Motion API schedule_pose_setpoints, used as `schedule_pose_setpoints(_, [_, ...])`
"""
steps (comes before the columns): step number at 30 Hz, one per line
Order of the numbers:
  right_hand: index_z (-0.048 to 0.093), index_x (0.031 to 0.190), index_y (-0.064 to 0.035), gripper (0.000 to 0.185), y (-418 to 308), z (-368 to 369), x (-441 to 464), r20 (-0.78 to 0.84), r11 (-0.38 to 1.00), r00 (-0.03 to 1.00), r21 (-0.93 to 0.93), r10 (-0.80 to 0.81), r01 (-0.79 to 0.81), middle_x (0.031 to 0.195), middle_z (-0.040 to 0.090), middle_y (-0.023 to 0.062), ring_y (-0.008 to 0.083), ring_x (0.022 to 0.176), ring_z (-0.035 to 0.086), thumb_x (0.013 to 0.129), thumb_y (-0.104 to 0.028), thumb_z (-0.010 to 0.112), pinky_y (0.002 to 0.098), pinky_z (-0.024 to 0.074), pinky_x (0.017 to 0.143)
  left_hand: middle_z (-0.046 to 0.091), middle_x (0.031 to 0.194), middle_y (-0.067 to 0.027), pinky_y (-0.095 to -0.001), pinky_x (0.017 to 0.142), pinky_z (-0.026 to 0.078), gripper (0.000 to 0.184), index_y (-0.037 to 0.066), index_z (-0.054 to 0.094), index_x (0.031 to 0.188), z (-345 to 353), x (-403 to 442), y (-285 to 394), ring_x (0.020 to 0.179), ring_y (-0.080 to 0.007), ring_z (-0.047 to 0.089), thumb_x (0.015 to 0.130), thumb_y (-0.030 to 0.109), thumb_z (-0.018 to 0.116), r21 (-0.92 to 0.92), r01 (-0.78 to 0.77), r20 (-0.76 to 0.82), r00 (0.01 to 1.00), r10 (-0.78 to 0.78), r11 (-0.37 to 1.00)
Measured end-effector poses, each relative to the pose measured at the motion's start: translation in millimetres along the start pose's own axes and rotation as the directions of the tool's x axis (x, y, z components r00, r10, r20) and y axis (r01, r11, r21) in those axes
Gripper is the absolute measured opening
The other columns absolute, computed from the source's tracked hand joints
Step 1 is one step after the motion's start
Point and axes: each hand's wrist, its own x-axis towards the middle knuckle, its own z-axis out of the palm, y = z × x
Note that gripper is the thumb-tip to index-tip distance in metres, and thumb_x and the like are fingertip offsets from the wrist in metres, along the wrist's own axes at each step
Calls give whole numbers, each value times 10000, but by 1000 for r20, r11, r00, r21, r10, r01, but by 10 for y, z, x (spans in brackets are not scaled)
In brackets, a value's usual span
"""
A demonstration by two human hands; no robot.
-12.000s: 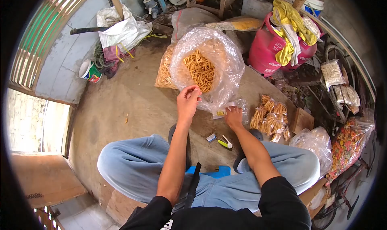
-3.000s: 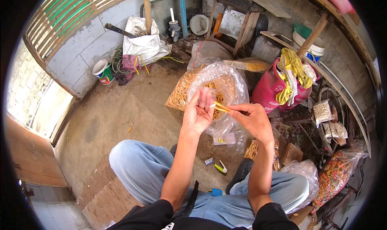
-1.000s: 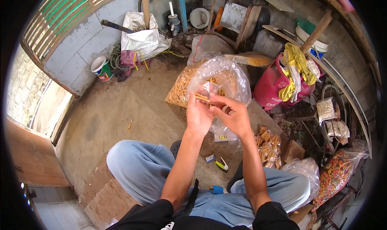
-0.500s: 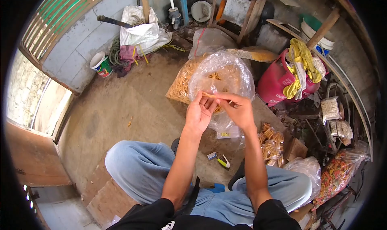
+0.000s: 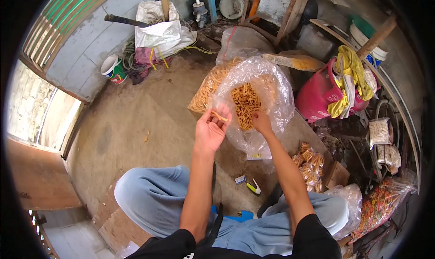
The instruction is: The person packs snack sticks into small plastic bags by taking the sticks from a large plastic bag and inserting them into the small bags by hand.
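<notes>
My left hand [image 5: 210, 132] is turned palm up at the near left rim of a large clear plastic bag [image 5: 280, 89]. Its fingers are curled around a few thin orange-brown snack sticks [image 5: 219, 116]. Inside the opened bag lies a heap of brown snack sticks [image 5: 244, 102]. My right hand [image 5: 262, 122] is at the right edge of that heap, knuckles up and fingers bent together. Its fingertips point into the sticks, and what they pinch, if anything, is hidden.
Behind the heap leans another filled bag of sticks [image 5: 206, 93]. A stapler [image 5: 253, 186] and a small box [image 5: 240, 180] lie on the floor before me. To the right are small packed bags of sticks [image 5: 309, 166], a pink tub [image 5: 319, 93] and a colourful snack bag [image 5: 380, 204].
My hands were together over the bag, both on the sticks. They have parted: the left moved left with the sticks, the right went down to the heap. The view has shifted slightly.
</notes>
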Motion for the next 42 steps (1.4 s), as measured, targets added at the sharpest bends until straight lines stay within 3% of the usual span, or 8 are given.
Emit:
schedule_pose_setpoints(4, [664,1015,-65,260,-36,137,80,202,984,964,-76,172,-159,966,660,157,342,911,627,800,-128,533,412,498,818,630,1099,-101,-454,934,504,198,60,563,947,-95,60,-34,1070,-260,595,970,204,428,-32,69,21,997,-68,997])
schedule_pose_setpoints(6, [618,1125,-93,337,7,256,137,12,994,995,-57,-96,96,1108,605,158,331,1029,582,803,-92,520,410,480,869,640,1074,-77,-444,905,516,200,65,571,974,-111,90,-72,1010,-246,614,969,207,429,-2,99,0,995,-99,995])
schedule_pose_setpoints(9, [564,1211,-120,408,-8,314,238,90,957,986,-246,-138,156,1201,541,162,329,1099,538,807,-81,521,418,458,907,641,1068,-84,-423,897,515,274,45,579,1087,-195,153,-99,978,-246,619,964,207,396,-9,136,40,990,-136,991])
schedule_pose_setpoints(12, [568,1200,-116,383,3,315,276,116,919,948,-238,-295,315,1171,553,160,338,1070,548,826,-76,494,422,456,900,642,1059,-79,-417,887,515,275,46,581,1089,-226,189,-107,965,-240,615,964,205,395,3,132,39,990,-132,991])
schedule_pose_setpoints(18, [593,1098,-77,282,-144,165,397,368,971,923,-155,-115,183,1164,550,171,349,1073,548,853,-59,454,417,452,891,632,1073,-75,-416,877,512,288,43,577,1104,-227,174,-101,968,-238,608,968,219,395,7,130,55,990,-130,992])
schedule_pose_setpoints(31, [640,951,-38,190,-101,156,378,467,859,876,-394,-120,327,1147,565,193,359,1074,561,848,-95,489,419,474,873,634,1056,-55,-394,850,522,259,62,589,1064,-202,120,-52,955,-222,608,964,226,415,10,123,35,992,-123,992])
schedule_pose_setpoints(36, [674,930,23,248,-274,-275,305,298,999,953,-12,48,-46,927,672,179,298,819,655,810,-194,655,392,508,726,640,1071,-42,-390,853,531,158,101,577,999,-44,40,-87,964,-199,614,957,224,487,51,72,-12,997,-72,996])
schedule_pose_setpoints(42, [667,994,21,209,-819,-1179,-33,156,899,988,433,-1,-67,866,689,111,170,781,626,853,-130,634,289,487,744,651,1097,-41,-369,873,529,171,97,595,1026,91,-70,-204,1016,-198,619,962,217,492,58,55,86,994,-59,997])
